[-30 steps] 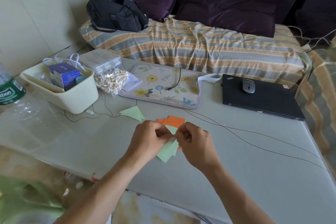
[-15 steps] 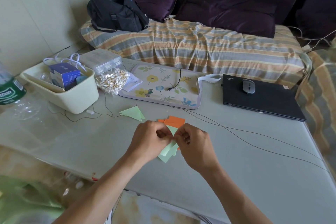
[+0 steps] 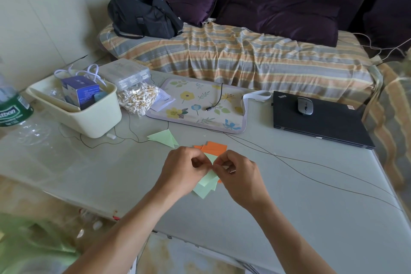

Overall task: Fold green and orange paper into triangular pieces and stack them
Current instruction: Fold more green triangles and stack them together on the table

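Both hands meet above the bench [image 3: 289, 207], knuckles up and fingers curled: the left hand [image 3: 184, 170] and right hand [image 3: 239, 174] pinch 1 green paper [image 3: 205, 186] between them, just before the orange paper [image 3: 213, 148].

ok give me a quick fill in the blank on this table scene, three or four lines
1. Both hands, left hand and right hand, pinch a sheet of ____ paper.
2. The mouse sits on the closed ____.
3. The finished green triangle lies ____ the hands, apart from them.
4. The orange paper lies on the ____.

Missing words: green; laptop; beyond; table
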Tool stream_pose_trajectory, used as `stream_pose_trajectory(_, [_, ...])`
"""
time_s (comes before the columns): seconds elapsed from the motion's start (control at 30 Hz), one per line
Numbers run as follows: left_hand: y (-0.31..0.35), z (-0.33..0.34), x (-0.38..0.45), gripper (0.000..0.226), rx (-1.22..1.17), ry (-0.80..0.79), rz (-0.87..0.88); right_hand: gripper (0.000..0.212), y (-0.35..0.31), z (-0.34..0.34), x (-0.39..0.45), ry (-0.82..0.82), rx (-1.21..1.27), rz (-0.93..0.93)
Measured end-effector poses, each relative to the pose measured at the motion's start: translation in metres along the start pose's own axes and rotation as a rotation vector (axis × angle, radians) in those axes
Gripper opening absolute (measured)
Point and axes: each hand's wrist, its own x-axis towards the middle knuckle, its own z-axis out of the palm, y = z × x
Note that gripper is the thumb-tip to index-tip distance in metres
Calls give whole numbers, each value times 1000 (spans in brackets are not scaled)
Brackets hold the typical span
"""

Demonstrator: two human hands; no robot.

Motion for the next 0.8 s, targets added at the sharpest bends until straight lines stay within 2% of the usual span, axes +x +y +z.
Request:
stream_pose_trajectory(0.27, [-1,-2,1,2,-52,-3,-71,13,1,-2,2,50,-58,-9])
stream_pose_trajectory(0.6, [0,-3,-2,5,-54,-21,-39,10,-2,-1,0,-4,-6,-16])
stream_pose_trajectory(0.8, [1,-3,-1,4,-91,2,-118,16,-2,1,1,61,-67,-44])
